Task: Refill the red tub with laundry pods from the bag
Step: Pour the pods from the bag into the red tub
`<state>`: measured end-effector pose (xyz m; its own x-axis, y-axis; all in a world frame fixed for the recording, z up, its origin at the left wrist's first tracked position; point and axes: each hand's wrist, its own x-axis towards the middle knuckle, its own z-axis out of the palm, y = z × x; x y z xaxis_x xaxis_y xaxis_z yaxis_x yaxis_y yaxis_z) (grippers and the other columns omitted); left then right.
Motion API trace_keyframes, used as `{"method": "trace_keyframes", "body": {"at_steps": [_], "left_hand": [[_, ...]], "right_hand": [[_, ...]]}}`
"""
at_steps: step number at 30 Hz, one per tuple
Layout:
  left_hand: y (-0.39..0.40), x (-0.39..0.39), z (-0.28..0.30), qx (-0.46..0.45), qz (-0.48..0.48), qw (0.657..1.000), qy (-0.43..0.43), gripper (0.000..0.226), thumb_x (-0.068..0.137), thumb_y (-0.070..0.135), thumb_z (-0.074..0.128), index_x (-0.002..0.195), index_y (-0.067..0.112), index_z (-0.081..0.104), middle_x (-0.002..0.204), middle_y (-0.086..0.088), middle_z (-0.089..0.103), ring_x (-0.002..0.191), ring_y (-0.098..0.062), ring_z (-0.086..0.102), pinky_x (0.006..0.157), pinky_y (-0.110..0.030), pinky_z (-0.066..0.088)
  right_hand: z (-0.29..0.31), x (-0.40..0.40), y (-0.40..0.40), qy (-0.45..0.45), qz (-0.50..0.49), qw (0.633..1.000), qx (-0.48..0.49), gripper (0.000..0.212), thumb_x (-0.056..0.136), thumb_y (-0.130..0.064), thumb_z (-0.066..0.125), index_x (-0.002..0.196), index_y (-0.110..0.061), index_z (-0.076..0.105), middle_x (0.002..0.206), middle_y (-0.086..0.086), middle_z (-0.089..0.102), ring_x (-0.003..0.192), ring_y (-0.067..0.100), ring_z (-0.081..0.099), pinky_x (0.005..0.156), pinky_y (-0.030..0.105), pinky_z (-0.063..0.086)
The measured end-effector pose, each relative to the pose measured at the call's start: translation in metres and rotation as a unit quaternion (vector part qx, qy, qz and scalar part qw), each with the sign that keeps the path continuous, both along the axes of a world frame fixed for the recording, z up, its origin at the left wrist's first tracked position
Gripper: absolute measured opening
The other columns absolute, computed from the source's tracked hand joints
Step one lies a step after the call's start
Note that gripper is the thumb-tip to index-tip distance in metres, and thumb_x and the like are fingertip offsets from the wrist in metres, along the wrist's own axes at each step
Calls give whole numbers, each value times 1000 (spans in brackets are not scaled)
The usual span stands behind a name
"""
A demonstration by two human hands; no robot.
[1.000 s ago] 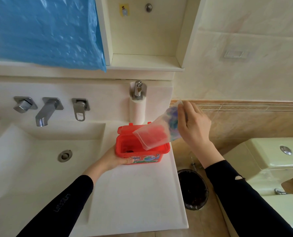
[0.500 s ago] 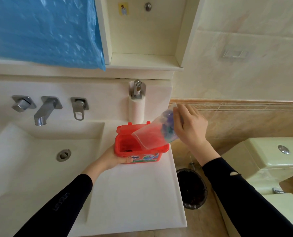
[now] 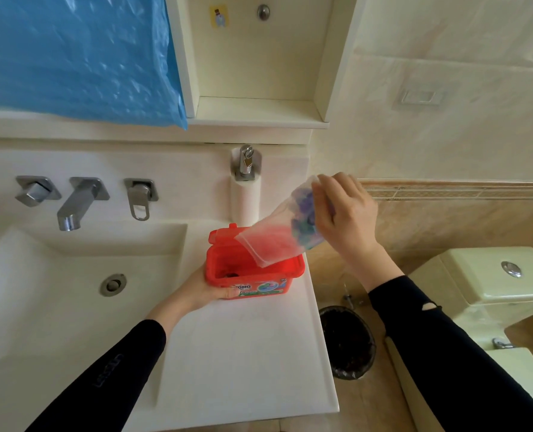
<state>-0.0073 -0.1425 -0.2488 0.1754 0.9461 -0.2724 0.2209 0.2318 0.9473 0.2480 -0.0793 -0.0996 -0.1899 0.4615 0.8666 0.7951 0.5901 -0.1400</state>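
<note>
Sitting on the white counter point(image 3: 243, 353) just right of the sink basin point(image 3: 56, 291), the red tub point(image 3: 254, 271) has its hinged lid point(image 3: 228, 236) thrown back toward the wall, and its inside looks nearly empty apart from a dark spot at the bottom. The left hand point(image 3: 206, 291) is wrapped around the tub's near left corner, thumb pressed on the printed label, holding it down on the counter. Over the tub's far right rim slants the clear plastic bag point(image 3: 285, 233), its open mouth dipping into the tub's opening and its closed end raised up and to the right. The laundry pods point(image 3: 304, 213), blue, purple and green, are bunched in that raised end, none of them at the mouth. The right hand point(image 3: 344, 215) is clamped on the raised end of the bag, fingers curled over the top and the wrist angled down toward the tub.

Behind the tub, against the backsplash, stands a white soap dispenser point(image 3: 245, 188) with a chrome pump. Left of the tub, past the basin's edge, a chrome faucet point(image 3: 76, 202) juts from the wall between two handles. Down to the right of the tub, on the floor beside the counter, stands a bin lined in black point(image 3: 347, 344), and beyond it a pale green toilet point(image 3: 489, 282). High above and to the left of the tub hangs a blue plastic sheet point(image 3: 78, 54).
</note>
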Motion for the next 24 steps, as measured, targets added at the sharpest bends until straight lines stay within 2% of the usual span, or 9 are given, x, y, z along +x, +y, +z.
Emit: {"method": "trace_keyframes", "body": {"at_steps": [3,5,8,11,13,17,21,24], "left_hand": [[0,2,2,0,-4,1000,0,60,73,-3,78,125,16,55,114,3,68,99,-3,67,78,-16,53],[0,2,2,2,-3,1000,3,58,73,-4,77,122,19,56,112,7,68,97,-2,67,75,-14,52],[-1,2,2,-1,1,1000,2,60,74,-4,77,124,19,53,114,3,67,97,1,67,77,-14,52],[-1,3,3,2,-4,1000,8,63,74,-5,77,128,14,52,117,0,66,101,-2,65,80,-15,52],[0,3,3,7,0,1000,10,63,73,-5,77,129,10,51,119,-4,66,104,-8,64,81,-15,52],[-1,2,1,5,-1,1000,6,65,73,-6,77,130,10,50,120,-5,65,105,-7,64,81,-15,51],[-1,3,2,4,4,1000,-10,70,66,3,80,129,12,51,118,-3,66,106,-13,65,84,-20,53],[-1,4,5,3,-1,1000,-16,66,64,7,79,124,15,54,115,1,67,103,-11,65,81,-18,53]], "right_hand": [[1,-1,0,-42,-3,999,8,22,94,-10,54,78,-5,69,62,10,57,55,31,54,48,34,40],[-1,-1,1,-71,-14,997,11,20,92,-10,58,75,-7,68,61,9,56,54,32,55,49,35,41],[5,0,5,-24,-14,1000,9,17,92,-9,57,78,-7,66,64,10,54,57,32,50,51,35,36],[-6,-3,2,-80,-18,997,-1,15,92,-11,59,80,-8,69,66,9,58,60,33,55,51,36,43],[-9,-4,1,-67,-20,997,-19,18,93,-12,58,81,-8,70,66,9,60,60,33,57,46,35,43],[-2,-1,1,-34,-19,999,2,26,97,-17,55,76,-7,67,63,8,53,55,28,50,45,27,29],[8,-2,2,-15,-6,1000,5,30,100,-20,51,78,-6,67,65,10,54,57,30,50,44,30,34],[-3,-3,0,-53,-19,998,-27,27,97,-18,55,79,-5,69,65,10,56,59,31,55,43,31,36]]}}
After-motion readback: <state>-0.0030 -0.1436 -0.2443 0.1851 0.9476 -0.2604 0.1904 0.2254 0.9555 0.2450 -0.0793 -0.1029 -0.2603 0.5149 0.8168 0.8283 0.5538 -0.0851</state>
